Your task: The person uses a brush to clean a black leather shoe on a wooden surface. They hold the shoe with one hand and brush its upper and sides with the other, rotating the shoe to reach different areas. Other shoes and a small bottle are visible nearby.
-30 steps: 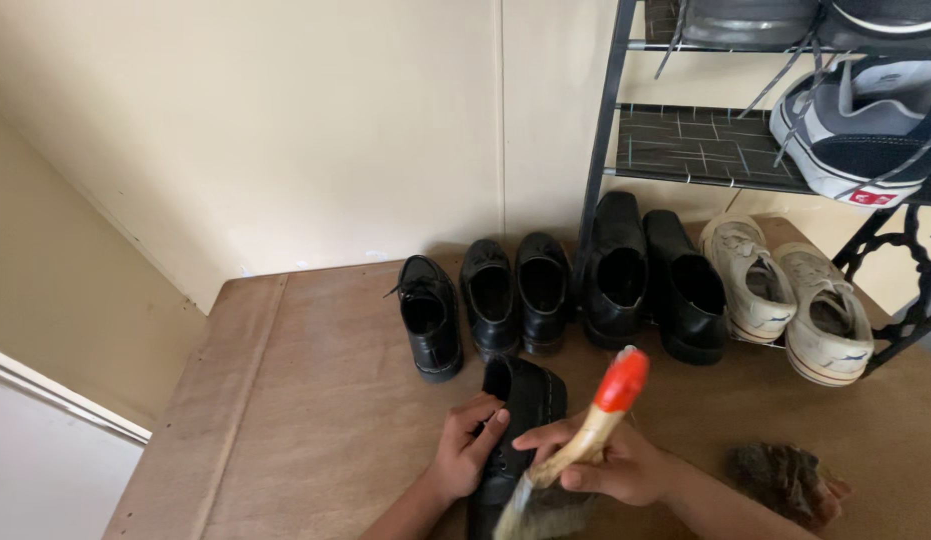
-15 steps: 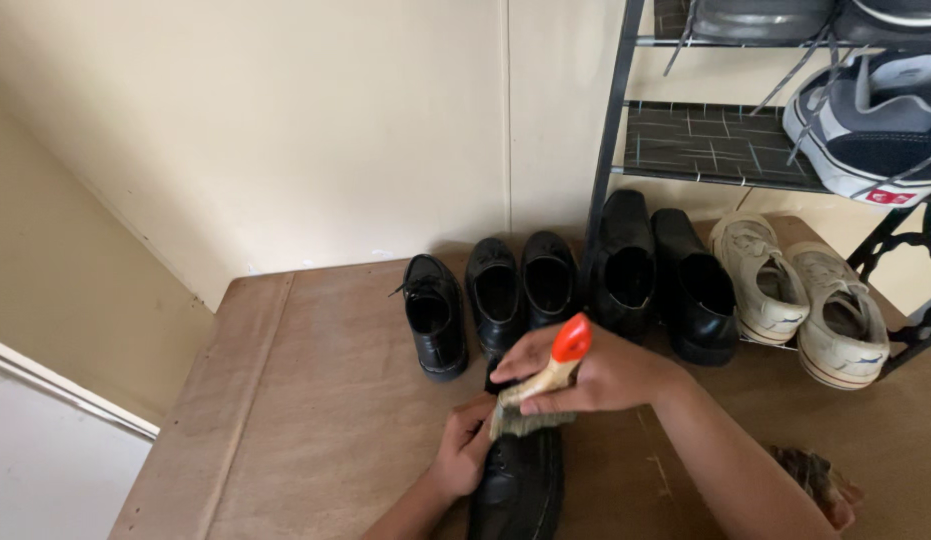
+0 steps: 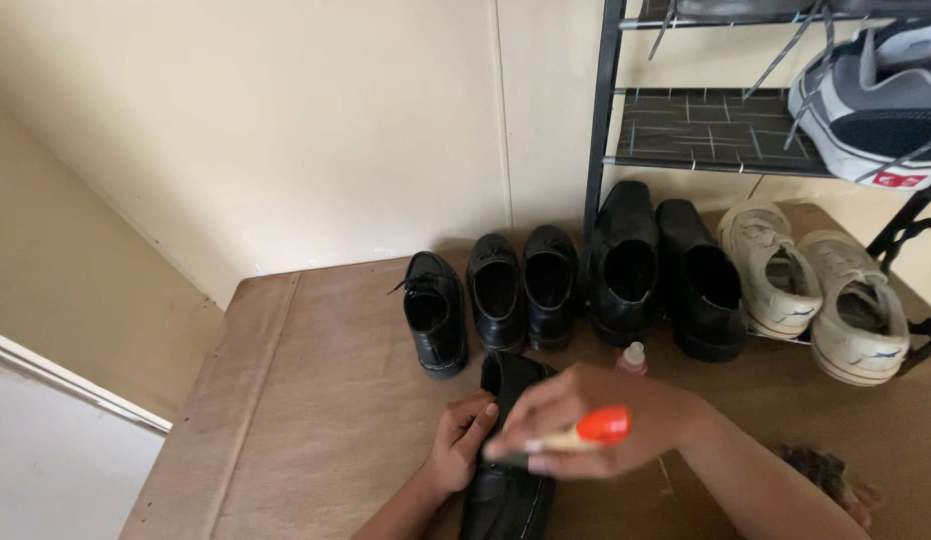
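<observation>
I see the left hand (image 3: pixel 463 442) lying along the side of a glossy black leather lace-up shoe (image 3: pixel 507 470), fingers wrapped against its upper to steady it. The right hand (image 3: pixel 595 420) hovers across the shoe, fingers closed around a wooden brush with an orange-red handle tip (image 3: pixel 585 432), held nearly level. The shoe lies on the brown board floor (image 3: pixel 325 400), just before a row of black shoes (image 3: pixel 525 290).

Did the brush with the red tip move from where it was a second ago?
Yes. The brush tipped from pointing up toward the row of black shoes to lying sideways, held in the right hand.
</observation>
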